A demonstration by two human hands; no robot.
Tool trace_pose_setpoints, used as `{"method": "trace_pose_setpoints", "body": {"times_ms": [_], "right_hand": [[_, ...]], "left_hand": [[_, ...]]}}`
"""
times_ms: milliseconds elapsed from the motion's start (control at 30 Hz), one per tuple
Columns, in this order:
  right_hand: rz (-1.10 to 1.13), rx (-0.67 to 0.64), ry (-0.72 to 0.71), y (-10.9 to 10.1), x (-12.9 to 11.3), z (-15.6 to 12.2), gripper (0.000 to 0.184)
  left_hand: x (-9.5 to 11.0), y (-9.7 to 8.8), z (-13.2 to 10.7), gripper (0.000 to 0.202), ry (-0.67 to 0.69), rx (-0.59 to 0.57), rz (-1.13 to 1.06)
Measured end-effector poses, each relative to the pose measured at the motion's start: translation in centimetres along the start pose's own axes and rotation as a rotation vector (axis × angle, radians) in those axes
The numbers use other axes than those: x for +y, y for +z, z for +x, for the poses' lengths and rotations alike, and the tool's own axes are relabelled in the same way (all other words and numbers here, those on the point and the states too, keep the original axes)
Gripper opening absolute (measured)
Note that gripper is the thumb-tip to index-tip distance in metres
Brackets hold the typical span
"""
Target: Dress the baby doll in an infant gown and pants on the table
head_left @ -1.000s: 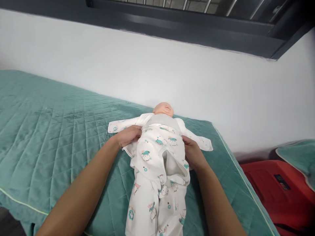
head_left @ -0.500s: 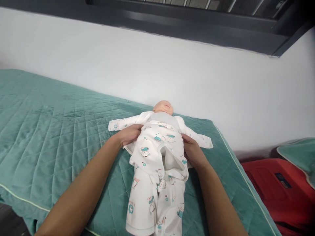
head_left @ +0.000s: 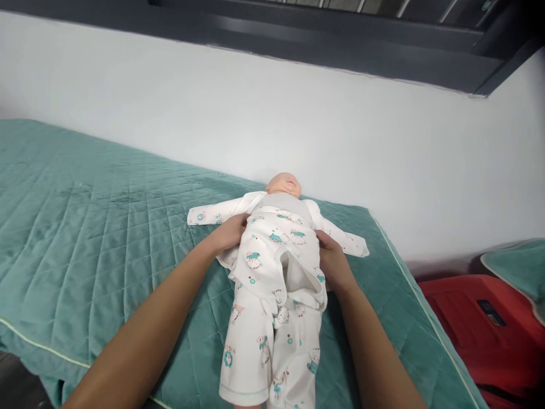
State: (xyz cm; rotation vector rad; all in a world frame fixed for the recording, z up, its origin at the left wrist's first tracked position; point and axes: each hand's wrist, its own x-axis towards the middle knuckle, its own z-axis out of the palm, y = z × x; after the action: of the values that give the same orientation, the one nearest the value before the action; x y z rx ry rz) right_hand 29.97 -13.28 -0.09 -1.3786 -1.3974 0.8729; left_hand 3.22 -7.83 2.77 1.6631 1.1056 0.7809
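Note:
A baby doll lies face up on the teal quilted bed cover, its head toward the white wall. It wears a white top with spread sleeves and white printed trousers. My left hand grips the trousers' waist at the doll's left side, fingers curled into the cloth. My right hand grips the waist on the other side, fingers tucked round the fabric. The trouser legs hang toward me over the bed's near edge.
The white wall rises just behind the doll under a dark window frame. A red object stands on the right beside the bed, with a teal cushion past it.
Both hands have pulled the trousers' waist a little farther up the doll's body toward the head. The trouser legs have slid up with it.

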Motion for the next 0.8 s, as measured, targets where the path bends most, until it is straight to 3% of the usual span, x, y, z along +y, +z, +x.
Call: {"method": "trace_pose_setpoints", "body": {"times_ms": [400, 500, 600, 700, 800], "right_hand": [[-0.209, 0.121, -0.096, 0.3, -0.6, -0.3, 0.019], [-0.221, 0.264, -0.109, 0.4, -0.6, -0.2, 0.016], [-0.18, 0.346, -0.093, 0.5, -1.0, -0.2, 0.015], [-0.107, 0.344, -0.126, 0.9, -1.9, -0.4, 0.016], [-0.112, 0.269, -0.247, 1.3, -3.0, -0.3, 0.016]], "left_hand": [[-0.3, -0.4, 0.0, 0.032, 0.031, -0.139, -0.103], [-0.4, -0.3, 0.1, 0.026, 0.056, -0.034, 0.051], [-0.7, 0.1, 0.4, 0.019, 0.056, 0.149, 0.181], [-0.7, 0.3, 0.6, 0.017, 0.104, 0.334, 0.151], [-0.1, 0.7, 0.6, 0.016, 0.231, 0.366, 0.093]]}}
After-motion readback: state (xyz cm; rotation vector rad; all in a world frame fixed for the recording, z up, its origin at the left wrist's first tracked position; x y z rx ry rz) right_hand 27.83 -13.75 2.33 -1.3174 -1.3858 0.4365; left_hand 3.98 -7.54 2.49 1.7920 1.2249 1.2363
